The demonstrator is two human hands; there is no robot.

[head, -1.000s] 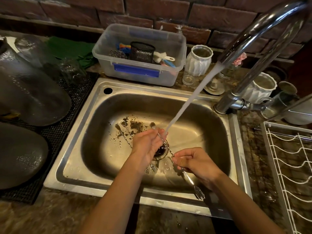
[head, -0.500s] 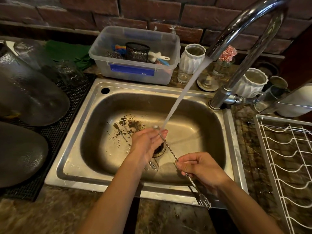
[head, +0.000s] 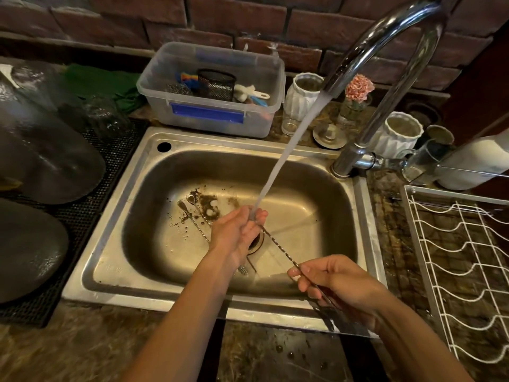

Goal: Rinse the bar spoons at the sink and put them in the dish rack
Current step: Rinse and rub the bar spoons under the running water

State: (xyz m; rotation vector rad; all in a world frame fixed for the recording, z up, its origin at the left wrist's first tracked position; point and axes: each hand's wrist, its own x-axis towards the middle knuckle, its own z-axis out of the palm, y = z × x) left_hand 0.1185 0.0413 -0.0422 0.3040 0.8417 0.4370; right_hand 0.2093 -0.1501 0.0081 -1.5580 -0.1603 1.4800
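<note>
A long twisted bar spoon (head: 278, 248) stretches between both hands over the steel sink (head: 115, 271). My left hand (head: 237, 232) closes around its upper end, right under the running water from the faucet (head: 385, 37). My right hand (head: 336, 282) pinches the lower part of the stem near the sink's front rim; the end below it is blurred. Two more bar spoons (head: 192, 213) lie on the sink floor at the left, among dark residue. The white wire dish rack (head: 468, 271) stands on the counter to the right.
A clear plastic tub (head: 209, 117) with brushes and a mesh cup sits behind the sink. White ribbed pots (head: 399, 136), a small glass and a pink flower stand near the faucet base. Dark plates (head: 30, 249) and glassware rest on a black mat at the left.
My right hand has slid down the spoon toward the sink's front right corner. My left hand has closed over the spoon's upper end under the water stream.
</note>
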